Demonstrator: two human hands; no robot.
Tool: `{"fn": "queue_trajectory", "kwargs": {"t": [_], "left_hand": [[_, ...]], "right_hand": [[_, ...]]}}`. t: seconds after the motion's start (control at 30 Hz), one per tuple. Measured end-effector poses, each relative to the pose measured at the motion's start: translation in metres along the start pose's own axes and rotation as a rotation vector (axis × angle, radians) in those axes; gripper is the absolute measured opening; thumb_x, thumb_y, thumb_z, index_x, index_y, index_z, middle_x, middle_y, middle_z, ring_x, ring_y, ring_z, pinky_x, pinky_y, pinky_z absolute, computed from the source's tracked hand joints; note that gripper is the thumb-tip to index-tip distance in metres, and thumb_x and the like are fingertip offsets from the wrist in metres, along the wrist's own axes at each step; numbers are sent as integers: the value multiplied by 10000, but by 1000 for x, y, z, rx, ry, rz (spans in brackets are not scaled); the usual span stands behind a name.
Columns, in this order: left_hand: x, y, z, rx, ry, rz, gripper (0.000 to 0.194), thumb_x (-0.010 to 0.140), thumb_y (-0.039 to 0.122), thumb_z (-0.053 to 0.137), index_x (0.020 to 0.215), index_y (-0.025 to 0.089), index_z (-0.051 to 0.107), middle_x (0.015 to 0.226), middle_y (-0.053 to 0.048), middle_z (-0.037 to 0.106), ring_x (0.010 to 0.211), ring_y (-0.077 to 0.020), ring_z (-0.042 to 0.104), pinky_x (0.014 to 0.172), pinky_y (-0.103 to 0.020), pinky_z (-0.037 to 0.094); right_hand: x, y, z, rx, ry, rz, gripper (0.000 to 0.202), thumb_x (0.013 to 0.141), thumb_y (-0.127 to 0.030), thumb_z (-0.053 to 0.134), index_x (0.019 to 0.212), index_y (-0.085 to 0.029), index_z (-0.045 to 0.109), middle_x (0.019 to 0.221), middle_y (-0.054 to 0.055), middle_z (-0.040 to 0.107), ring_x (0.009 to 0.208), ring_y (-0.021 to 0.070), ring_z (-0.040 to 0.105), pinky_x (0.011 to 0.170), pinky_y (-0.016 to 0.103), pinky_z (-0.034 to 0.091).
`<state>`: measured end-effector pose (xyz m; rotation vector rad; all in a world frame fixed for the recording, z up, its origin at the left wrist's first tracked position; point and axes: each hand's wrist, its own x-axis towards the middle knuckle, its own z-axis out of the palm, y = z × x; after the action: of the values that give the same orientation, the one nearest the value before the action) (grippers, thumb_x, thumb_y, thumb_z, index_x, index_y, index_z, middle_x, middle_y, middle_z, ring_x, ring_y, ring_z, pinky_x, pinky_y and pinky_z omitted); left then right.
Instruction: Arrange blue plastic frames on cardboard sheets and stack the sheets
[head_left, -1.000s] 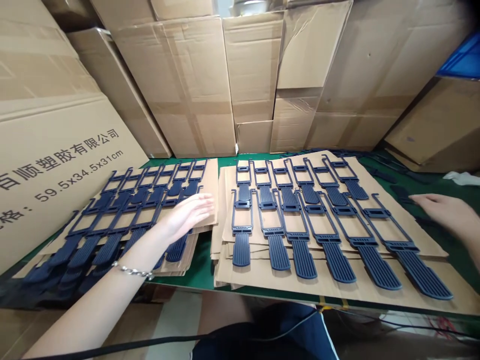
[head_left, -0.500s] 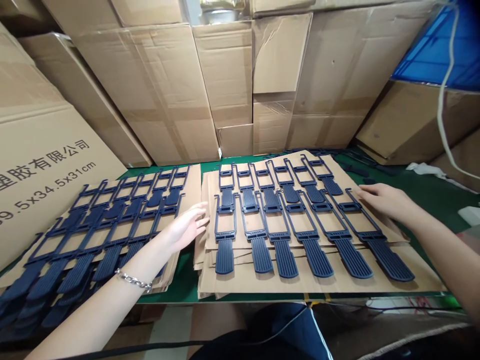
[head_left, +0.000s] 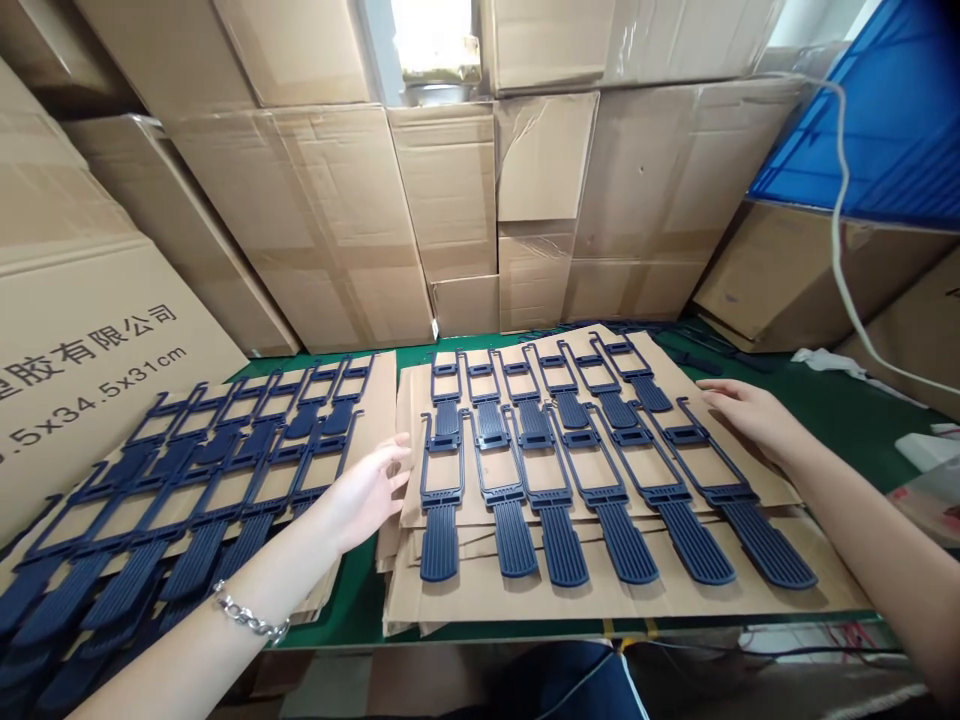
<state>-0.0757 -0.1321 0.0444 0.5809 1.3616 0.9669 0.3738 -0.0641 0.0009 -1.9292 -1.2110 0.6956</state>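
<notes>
Both hands frame the right-hand stack of cardboard sheets (head_left: 622, 590) on the green bench (head_left: 825, 400). Left hand (head_left: 367, 490), a chain bracelet (head_left: 247, 615) on its wrist, is open with fingers spread, fingertips touching the left edge of the top sheet. Right hand (head_left: 750, 412) lies open and flat at the sheet's far right edge, just beside the outermost dark blue plastic part (head_left: 720, 480). Neither hand grips anything.

Two rows of these blue parts (head_left: 525, 470) lie loose on the top sheet, each an open frame ending in a ribbed paddle. A second stack (head_left: 225, 470), loaded the same way, sits to the left. Cardboard boxes (head_left: 450, 200) wall the far side, and a blue crate (head_left: 885, 130) stands far right.

The sheet looks thin and likely to sag under its load, and the parts, light and smooth, would probably slide if it tilts. Holding it at opposite side edges, level, with fingers underneath, seems safest.
</notes>
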Motion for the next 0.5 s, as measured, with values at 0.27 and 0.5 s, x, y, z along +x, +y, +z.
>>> {"fn": "queue_trajectory", "kwargs": {"t": [0.27,0.5], "left_hand": [[0,-7,-2,-32,5,51,296,781,181,476,1064,266,468,1161,-3,528,1088,-161,457,767,-297,407],[2,-13,-4,-119,72,34,318,773,165,487,1084,228,462,1271,-36,449,1192,-136,379,861,-257,367]], "right_hand": [[6,0,-6,338,-37,93,302,758,-176,547,1057,-218,552,888,46,626,649,105,596,550,170,490],[7,-3,-11,450,-27,114,354,753,-76,549,1083,-203,526,893,42,608,600,57,576,513,109,477]]}}
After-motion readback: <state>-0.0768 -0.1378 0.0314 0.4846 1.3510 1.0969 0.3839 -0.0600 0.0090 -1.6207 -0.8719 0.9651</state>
